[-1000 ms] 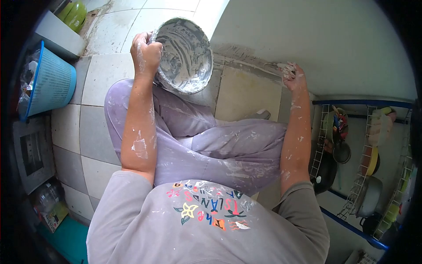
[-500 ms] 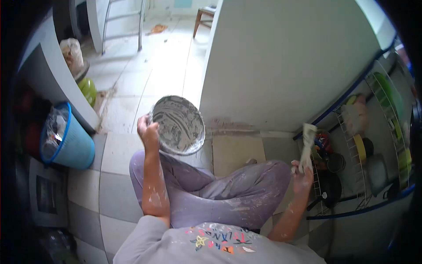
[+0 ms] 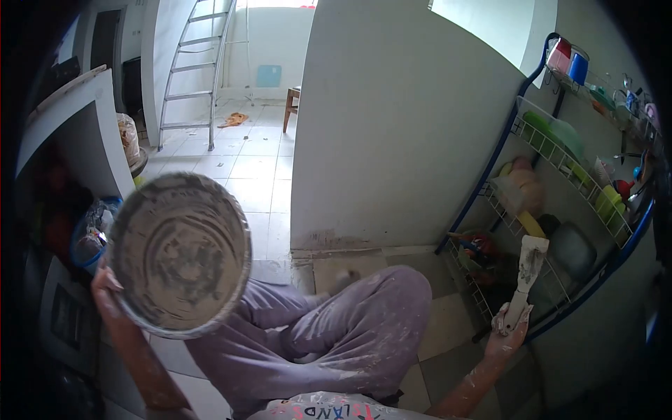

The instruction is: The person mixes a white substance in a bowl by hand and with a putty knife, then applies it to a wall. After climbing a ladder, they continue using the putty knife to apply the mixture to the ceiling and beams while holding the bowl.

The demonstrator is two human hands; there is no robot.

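A round basin, its inside smeared with grey-white paste, is tilted so that its opening faces the camera. My left hand is closed on the basin's lower left rim. At the right, my right hand is wrapped round the handle of a paste-coated scraper, whose flat blade points up. The scraper is in front of the wire rack. Between the two hands are my crossed legs in stained purple trousers.
A white wall rises ahead. To the right stands a blue-framed dish rack with kitchenware. A blue bin is at the left, partly behind the basin. Farther back are a metal ladder, an orange cloth and a wooden chair.
The view has tipped upward. The basin has moved left and nearer to the camera, still in my left hand. My right hand, with the scraper, has shifted slightly right and down.
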